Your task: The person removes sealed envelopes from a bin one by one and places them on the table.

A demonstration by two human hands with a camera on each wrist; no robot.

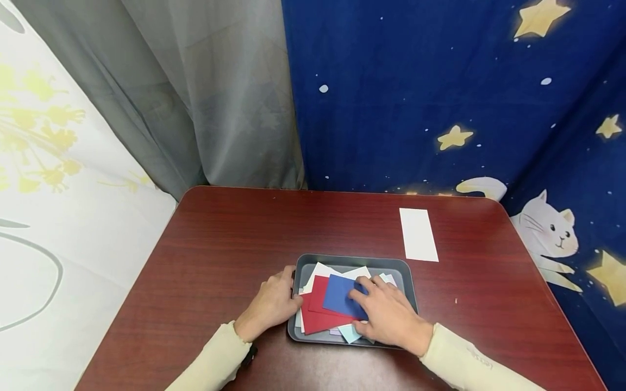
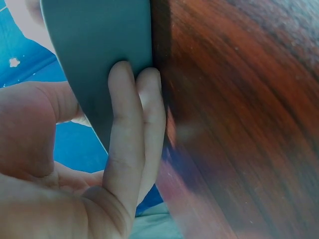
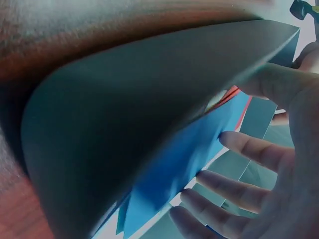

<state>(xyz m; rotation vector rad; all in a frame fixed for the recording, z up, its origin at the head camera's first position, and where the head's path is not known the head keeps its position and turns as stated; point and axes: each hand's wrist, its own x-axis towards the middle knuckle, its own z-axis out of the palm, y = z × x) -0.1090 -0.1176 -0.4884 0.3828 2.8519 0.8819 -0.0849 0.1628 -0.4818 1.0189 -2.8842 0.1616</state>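
Note:
A dark grey tray (image 1: 354, 258) holds a loose pile of coloured paper pieces. On the pile lies a blue piece of paper (image 1: 337, 293), over red pieces (image 1: 318, 321) and several white ones. My left hand (image 1: 274, 301) grips the tray's left side; in the left wrist view its fingers (image 2: 124, 109) lie along the outer wall, with the thumb on the other side of the rim. My right hand (image 1: 391, 315) is over the tray's right half, fingers spread. The right wrist view shows fingertips (image 3: 232, 139) at the blue paper (image 3: 174, 164), the thumb close to the rim.
A white rectangular sheet (image 1: 419, 234) lies on the brown table (image 1: 235, 233) behind the tray's right corner. A light blue piece (image 1: 349, 332) pokes out at the pile's front. Grey (image 1: 235, 98) and dark blue (image 1: 371, 108) curtains hang behind the table.

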